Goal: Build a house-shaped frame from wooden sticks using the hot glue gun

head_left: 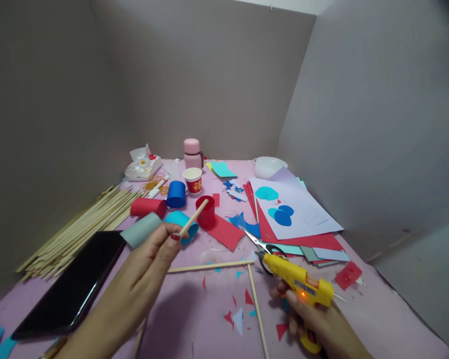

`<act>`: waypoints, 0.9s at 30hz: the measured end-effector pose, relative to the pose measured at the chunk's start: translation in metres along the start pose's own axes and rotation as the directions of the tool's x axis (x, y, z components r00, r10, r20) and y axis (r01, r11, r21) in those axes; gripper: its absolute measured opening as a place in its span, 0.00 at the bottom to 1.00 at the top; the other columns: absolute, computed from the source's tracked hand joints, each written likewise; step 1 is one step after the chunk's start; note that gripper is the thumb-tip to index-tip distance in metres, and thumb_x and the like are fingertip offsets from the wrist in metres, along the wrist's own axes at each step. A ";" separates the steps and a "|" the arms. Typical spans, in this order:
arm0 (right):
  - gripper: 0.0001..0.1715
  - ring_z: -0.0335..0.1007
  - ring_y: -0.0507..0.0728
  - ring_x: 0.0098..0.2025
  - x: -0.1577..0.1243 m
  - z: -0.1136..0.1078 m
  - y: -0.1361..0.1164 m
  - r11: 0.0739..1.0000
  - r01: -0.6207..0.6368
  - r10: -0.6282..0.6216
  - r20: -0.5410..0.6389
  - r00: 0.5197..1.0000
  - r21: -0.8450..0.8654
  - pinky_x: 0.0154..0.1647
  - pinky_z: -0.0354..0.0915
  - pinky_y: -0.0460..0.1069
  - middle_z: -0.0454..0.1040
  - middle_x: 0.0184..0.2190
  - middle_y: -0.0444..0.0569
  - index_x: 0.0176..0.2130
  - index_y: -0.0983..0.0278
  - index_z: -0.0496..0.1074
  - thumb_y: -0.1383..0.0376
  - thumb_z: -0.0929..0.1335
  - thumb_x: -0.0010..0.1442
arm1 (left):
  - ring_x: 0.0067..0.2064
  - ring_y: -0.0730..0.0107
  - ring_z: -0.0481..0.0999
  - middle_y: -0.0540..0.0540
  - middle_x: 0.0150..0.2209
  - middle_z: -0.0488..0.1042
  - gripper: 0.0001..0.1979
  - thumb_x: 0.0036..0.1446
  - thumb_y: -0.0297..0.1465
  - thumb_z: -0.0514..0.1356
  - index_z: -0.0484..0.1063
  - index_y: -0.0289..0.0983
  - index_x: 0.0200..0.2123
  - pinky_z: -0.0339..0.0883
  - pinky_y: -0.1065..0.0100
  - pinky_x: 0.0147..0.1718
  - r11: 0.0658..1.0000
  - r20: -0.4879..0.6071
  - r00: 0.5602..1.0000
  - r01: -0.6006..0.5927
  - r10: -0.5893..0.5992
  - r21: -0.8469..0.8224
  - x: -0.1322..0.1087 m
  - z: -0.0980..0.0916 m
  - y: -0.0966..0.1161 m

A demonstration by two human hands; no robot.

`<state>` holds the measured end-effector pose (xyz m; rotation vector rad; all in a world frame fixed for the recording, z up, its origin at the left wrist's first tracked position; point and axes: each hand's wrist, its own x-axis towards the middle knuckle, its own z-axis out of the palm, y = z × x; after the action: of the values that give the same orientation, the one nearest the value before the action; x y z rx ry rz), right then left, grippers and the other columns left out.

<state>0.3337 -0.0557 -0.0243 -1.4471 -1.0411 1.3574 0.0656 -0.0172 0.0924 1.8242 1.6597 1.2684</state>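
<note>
Pinching a wooden stick [195,217], the left hand [149,264] hovered; the right hand [309,311] gripped a glue gun [290,272], scissors [254,239] just beyond that hand.

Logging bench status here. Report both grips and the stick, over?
Left grip: wooden stick, raised. Right grip: yellow glue gun, orange light on. Possible obstructions: scissors beyond the nozzle, paper scraps near laid sticks.

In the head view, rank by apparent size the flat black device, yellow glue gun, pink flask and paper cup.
1. Flat black device
2. Yellow glue gun
3. Pink flask and paper cup: too alike to rank
The first two are nearer the camera.
</note>
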 end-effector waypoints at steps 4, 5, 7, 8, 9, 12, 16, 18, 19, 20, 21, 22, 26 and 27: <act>0.27 0.66 0.48 0.17 0.003 0.003 -0.002 0.998 0.042 -0.042 0.000 0.999 0.057 0.16 0.57 0.44 0.78 0.35 0.53 0.37 0.65 0.73 0.46 0.71 0.48 | 0.27 0.73 0.69 0.53 0.25 0.69 0.13 0.59 0.43 0.51 0.68 0.43 0.28 0.66 0.76 0.24 0.978 0.174 0.983 -0.014 0.051 -0.208 -0.003 0.019 0.010; 0.27 0.66 0.48 0.16 0.003 0.003 -0.001 0.996 0.042 -0.042 -0.002 0.999 0.074 0.16 0.56 0.43 0.78 0.35 0.53 0.37 0.66 0.73 0.46 0.71 0.48 | 0.28 0.72 0.70 0.53 0.26 0.70 0.12 0.58 0.43 0.53 0.69 0.43 0.29 0.66 0.76 0.25 0.967 0.160 0.986 -0.003 0.045 -0.255 -0.002 0.025 0.012; 0.27 0.66 0.47 0.16 0.004 0.002 0.000 0.994 0.038 -0.038 -0.005 0.999 0.105 0.16 0.57 0.43 0.78 0.35 0.53 0.37 0.66 0.73 0.46 0.71 0.48 | 0.31 0.72 0.72 0.53 0.29 0.72 0.10 0.54 0.43 0.58 0.71 0.43 0.30 0.67 0.76 0.27 0.939 0.135 0.990 0.019 0.029 -0.342 0.001 0.037 0.014; 0.27 0.65 0.47 0.16 0.004 0.001 0.001 0.992 0.035 -0.034 -0.006 0.999 0.118 0.16 0.57 0.42 0.78 0.35 0.53 0.37 0.66 0.72 0.46 0.71 0.48 | 0.30 0.72 0.72 0.53 0.28 0.73 0.09 0.53 0.42 0.60 0.72 0.43 0.30 0.68 0.76 0.27 0.924 0.136 0.991 0.032 0.021 -0.381 0.003 0.042 0.015; 0.27 0.65 0.47 0.16 0.004 0.000 0.001 0.991 0.034 -0.034 -0.005 0.999 0.132 0.15 0.57 0.42 0.79 0.35 0.54 0.37 0.66 0.72 0.46 0.71 0.49 | 0.30 0.73 0.72 0.53 0.28 0.74 0.08 0.52 0.41 0.61 0.72 0.43 0.29 0.69 0.76 0.27 0.908 0.141 0.990 0.049 0.012 -0.416 0.004 0.047 0.015; 0.27 0.66 0.47 0.16 0.005 -0.003 0.002 0.985 0.043 -0.043 -0.002 0.999 0.167 0.15 0.57 0.42 0.78 0.35 0.53 0.37 0.66 0.71 0.46 0.71 0.49 | 0.29 0.73 0.75 0.53 0.27 0.76 0.05 0.51 0.37 0.63 0.73 0.42 0.30 0.71 0.76 0.27 0.878 0.162 0.987 0.092 -0.016 -0.471 0.005 0.058 0.015; 0.27 0.66 0.48 0.16 0.006 -0.005 0.001 0.982 0.041 -0.046 0.023 0.999 0.186 0.17 0.59 0.43 0.78 0.33 0.51 0.36 0.66 0.71 0.46 0.71 0.48 | 0.30 0.71 0.77 0.52 0.29 0.77 0.04 0.51 0.35 0.63 0.74 0.42 0.30 0.73 0.75 0.28 0.915 0.111 0.994 0.046 -0.002 -0.400 0.001 0.068 0.013; 0.27 0.66 0.48 0.16 0.006 -0.006 0.000 0.979 0.021 -0.028 0.034 0.999 0.201 0.17 0.59 0.44 0.77 0.33 0.50 0.36 0.65 0.71 0.46 0.71 0.48 | 0.31 0.72 0.77 0.53 0.30 0.77 0.02 0.52 0.34 0.63 0.74 0.43 0.30 0.73 0.77 0.29 0.937 0.055 0.998 -0.004 0.025 -0.350 -0.001 0.071 0.010; 0.27 0.66 0.48 0.16 0.006 -0.006 0.000 0.978 0.005 -0.013 0.037 0.999 0.209 0.17 0.59 0.44 0.77 0.33 0.50 0.36 0.65 0.71 0.46 0.71 0.47 | 0.31 0.73 0.76 0.53 0.30 0.77 0.02 0.52 0.33 0.63 0.74 0.43 0.31 0.73 0.78 0.30 0.943 0.029 0.999 -0.024 0.035 -0.331 -0.001 0.072 0.008; 0.27 0.66 0.48 0.16 0.006 -0.007 0.000 0.977 -0.010 0.002 0.038 0.999 0.215 0.18 0.60 0.44 0.77 0.33 0.49 0.36 0.65 0.71 0.46 0.71 0.47 | 0.31 0.75 0.76 0.54 0.31 0.77 0.02 0.53 0.32 0.62 0.74 0.44 0.32 0.73 0.79 0.31 0.947 0.004 0.999 -0.041 0.044 -0.319 -0.001 0.073 0.006; 0.27 0.66 0.48 0.16 0.005 -0.007 0.000 0.976 -0.020 0.012 0.040 0.999 0.217 0.18 0.60 0.44 0.77 0.33 0.49 0.36 0.65 0.71 0.46 0.71 0.47 | 0.32 0.75 0.76 0.54 0.31 0.76 0.02 0.53 0.32 0.62 0.74 0.44 0.33 0.73 0.79 0.32 0.948 -0.018 0.998 -0.056 0.053 -0.313 0.000 0.073 0.003; 0.27 0.66 0.48 0.17 0.005 -0.007 0.000 0.976 -0.028 0.020 0.041 0.999 0.215 0.18 0.60 0.44 0.77 0.33 0.50 0.36 0.64 0.71 0.46 0.71 0.47 | 0.32 0.76 0.76 0.55 0.32 0.76 0.03 0.53 0.32 0.63 0.74 0.44 0.33 0.73 0.80 0.33 0.948 -0.040 0.997 -0.069 0.059 -0.311 0.001 0.072 0.001; 0.27 0.66 0.48 0.17 0.005 -0.007 -0.001 0.976 -0.037 0.028 0.046 0.999 0.213 0.19 0.61 0.45 0.77 0.34 0.50 0.36 0.64 0.71 0.46 0.71 0.47 | 0.35 0.74 0.76 0.54 0.34 0.76 0.05 0.53 0.32 0.63 0.73 0.42 0.35 0.73 0.77 0.37 0.955 -0.086 0.995 -0.073 0.050 -0.288 0.004 0.069 -0.007; 0.27 0.66 0.48 0.17 0.005 -0.006 -0.001 0.976 -0.036 0.026 0.049 0.998 0.215 0.19 0.61 0.45 0.77 0.34 0.50 0.36 0.64 0.71 0.46 0.71 0.47 | 0.35 0.74 0.76 0.54 0.34 0.76 0.05 0.53 0.32 0.63 0.73 0.42 0.35 0.73 0.77 0.37 0.958 -0.095 0.994 -0.072 0.047 -0.277 0.005 0.068 -0.008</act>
<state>0.3404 -0.0505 -0.0242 -1.2808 -0.8727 1.4837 0.1143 0.0093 0.0521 1.6792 1.3911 1.5419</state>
